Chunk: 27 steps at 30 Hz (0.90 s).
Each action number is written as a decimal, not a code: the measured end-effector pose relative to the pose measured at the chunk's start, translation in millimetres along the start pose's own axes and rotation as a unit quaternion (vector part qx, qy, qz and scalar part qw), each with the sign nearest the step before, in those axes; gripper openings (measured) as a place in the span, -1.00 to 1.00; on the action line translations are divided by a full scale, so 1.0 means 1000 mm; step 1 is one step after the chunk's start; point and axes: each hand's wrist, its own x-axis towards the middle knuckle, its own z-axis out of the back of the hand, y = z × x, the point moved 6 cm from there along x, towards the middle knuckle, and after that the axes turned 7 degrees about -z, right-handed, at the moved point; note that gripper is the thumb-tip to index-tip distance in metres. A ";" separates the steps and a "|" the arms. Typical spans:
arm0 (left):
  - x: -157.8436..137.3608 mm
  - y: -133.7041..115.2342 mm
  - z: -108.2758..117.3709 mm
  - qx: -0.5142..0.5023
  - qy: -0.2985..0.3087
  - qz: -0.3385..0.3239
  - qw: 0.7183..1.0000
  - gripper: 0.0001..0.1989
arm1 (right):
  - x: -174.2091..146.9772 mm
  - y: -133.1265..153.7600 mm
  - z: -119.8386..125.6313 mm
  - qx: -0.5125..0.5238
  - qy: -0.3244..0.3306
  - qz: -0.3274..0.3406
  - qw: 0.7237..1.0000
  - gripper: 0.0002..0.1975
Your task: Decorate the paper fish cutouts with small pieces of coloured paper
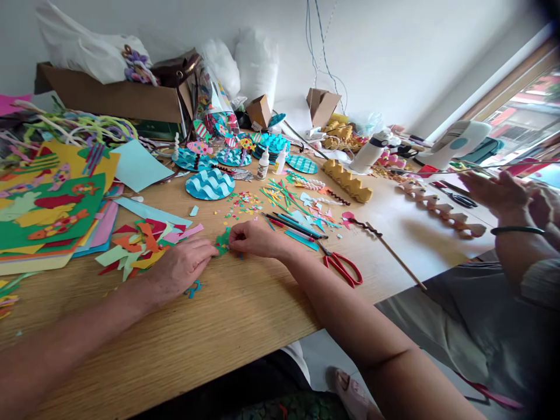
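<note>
A small green paper cut-out [222, 241] with coloured spots lies on the table between my two hands. My left hand [190, 261] rests on the table, its fingers pressed together and its fingertips holding the cut-out's left edge. At the other side, my right hand [252, 238] is closed in a pinch; whatever is between its fingertips is too small or hidden to name. A curly blue paper piece [193, 289] lies just below my left hand. Coloured paper scraps [142, 248] are heaped beyond it, and tiny paper dots [245, 202] are scattered past my right hand.
Pencils [291, 224] and red-handled scissors [343, 267] lie right of my right hand. Behind stand glue bottles [263, 163] and a blue wavy paper disc [210, 184]. Stacked coloured paper [56, 216] is at left. Another person's hands [499, 195] are at right, near an egg-carton strip [441, 211].
</note>
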 end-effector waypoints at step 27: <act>-0.008 -0.003 -0.009 0.043 -0.008 -0.050 0.998 -0.65 | -0.015 0.003 -0.011 -0.106 -0.180 -0.135 0.968 -0.80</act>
